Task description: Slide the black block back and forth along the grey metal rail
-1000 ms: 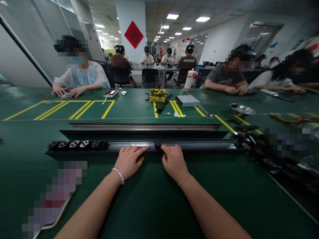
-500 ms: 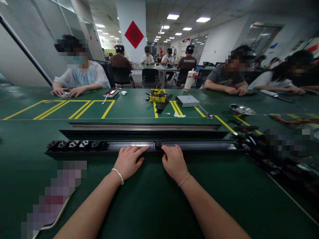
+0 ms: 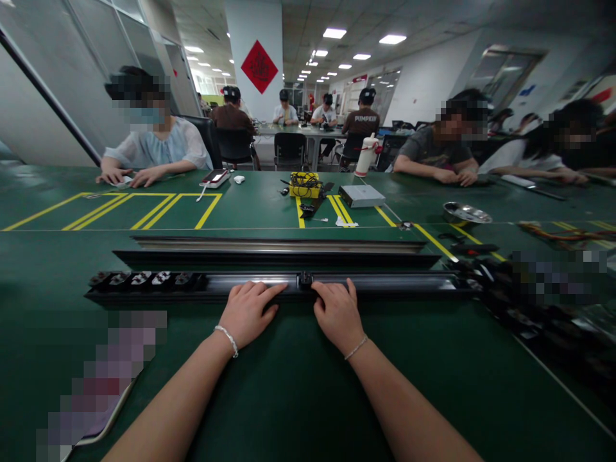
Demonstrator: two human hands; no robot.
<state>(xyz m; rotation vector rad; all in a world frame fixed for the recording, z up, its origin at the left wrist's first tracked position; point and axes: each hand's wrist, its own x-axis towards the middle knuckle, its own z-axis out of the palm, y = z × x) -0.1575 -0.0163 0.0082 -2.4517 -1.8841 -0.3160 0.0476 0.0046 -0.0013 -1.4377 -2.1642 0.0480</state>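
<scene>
A long black channel-shaped rail [image 3: 380,284] lies crosswise on the green table. Several black socket modules with metal parts [image 3: 161,278] fill its left end. One single black socket module [image 3: 305,278] sits in the channel near the middle. My left hand [image 3: 249,313] rests on the rail's near edge, left of that module, its index finger stretched along the channel and its thumb apart. To the module's right, my right hand [image 3: 339,314] has its index fingertip against or very close to the module, with another finger raised. Neither hand is wrapped round anything.
Behind the rail lie more long black profiles [image 3: 279,258]. Dark modules [image 3: 520,308] are heaped at right. Farther back are a yellow box of cables [image 3: 305,186], a grey box [image 3: 362,196] and a metal bowl [image 3: 466,213]. Co-workers sit across the table.
A finger of my right hand has lifted and spread away from the others. My left hand and the single module appear to stay in place.
</scene>
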